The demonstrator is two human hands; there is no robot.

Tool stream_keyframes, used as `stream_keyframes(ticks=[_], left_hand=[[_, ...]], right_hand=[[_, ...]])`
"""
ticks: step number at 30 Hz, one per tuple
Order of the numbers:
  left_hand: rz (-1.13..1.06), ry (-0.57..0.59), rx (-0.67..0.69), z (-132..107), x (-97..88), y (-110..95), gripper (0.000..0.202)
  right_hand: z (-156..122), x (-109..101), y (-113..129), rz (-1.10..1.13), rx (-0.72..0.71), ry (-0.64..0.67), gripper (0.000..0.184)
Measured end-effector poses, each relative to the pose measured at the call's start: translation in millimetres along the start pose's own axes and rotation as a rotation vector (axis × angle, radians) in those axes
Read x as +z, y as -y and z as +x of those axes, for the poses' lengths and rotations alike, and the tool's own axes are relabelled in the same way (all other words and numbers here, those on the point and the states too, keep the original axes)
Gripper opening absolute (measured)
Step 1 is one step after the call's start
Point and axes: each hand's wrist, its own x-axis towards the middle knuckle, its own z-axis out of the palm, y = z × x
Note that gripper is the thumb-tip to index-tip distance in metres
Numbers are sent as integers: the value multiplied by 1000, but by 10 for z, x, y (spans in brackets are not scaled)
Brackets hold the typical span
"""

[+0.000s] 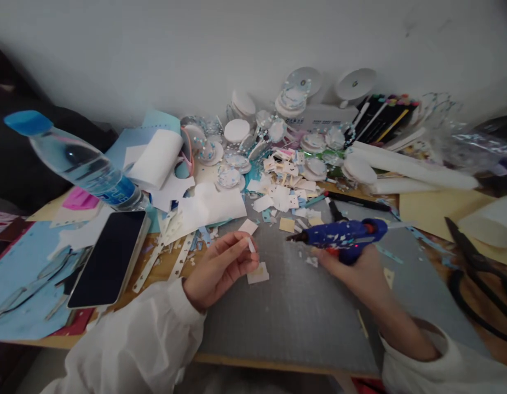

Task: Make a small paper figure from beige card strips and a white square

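Over the mat (298, 317), our left hand (220, 268) pinches a paper strip (251, 244), judged flimsy, by its end; right hand (360, 273) grips the rigid glue gun (344, 235).

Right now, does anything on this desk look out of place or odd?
Yes. Paper scraps lie strewn over the grey cutting mat, close to the glue gun in the right hand; the left hand pinches a white strip. The water bottle looks tilted, perhaps from the lens.
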Motion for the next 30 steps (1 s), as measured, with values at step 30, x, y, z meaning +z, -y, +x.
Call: stream_keyframes(ticks=[30], left_hand=[[20, 155, -60, -58, -2, 14, 7]], right_hand=[[-124, 44, 32, -40, -258, -34, 20]])
